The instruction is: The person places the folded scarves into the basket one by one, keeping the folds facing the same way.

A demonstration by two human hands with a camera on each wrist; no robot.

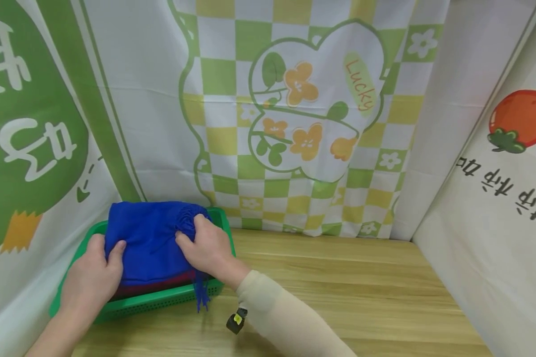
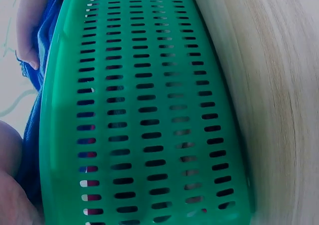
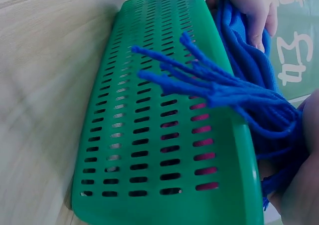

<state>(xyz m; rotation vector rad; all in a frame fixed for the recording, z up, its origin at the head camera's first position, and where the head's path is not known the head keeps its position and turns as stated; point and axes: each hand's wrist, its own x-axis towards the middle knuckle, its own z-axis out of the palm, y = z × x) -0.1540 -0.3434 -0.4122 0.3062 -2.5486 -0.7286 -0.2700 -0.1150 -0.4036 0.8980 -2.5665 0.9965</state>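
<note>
A folded blue scarf (image 1: 147,243) with fringe lies at the top of a green plastic basket (image 1: 161,299), over a dark red cloth (image 1: 156,284). My left hand (image 1: 94,272) grips the scarf's left edge, thumb on top. At the opposite end, my right hand (image 1: 210,245) pinches the bunched, fringed edge. Some blue tassels (image 3: 199,80) hang over the basket's near rim in the right wrist view. Through the slots of the basket wall (image 2: 144,105), bits of blue and red show in the left wrist view. The fingers under the scarf are hidden.
The basket stands on a wooden table (image 1: 339,292), close to the left and back walls. A checkered cloth (image 1: 219,89) hangs behind, and a white printed panel (image 1: 496,208) stands on the right. A small black tag (image 1: 235,322) hangs by the right sleeve.
</note>
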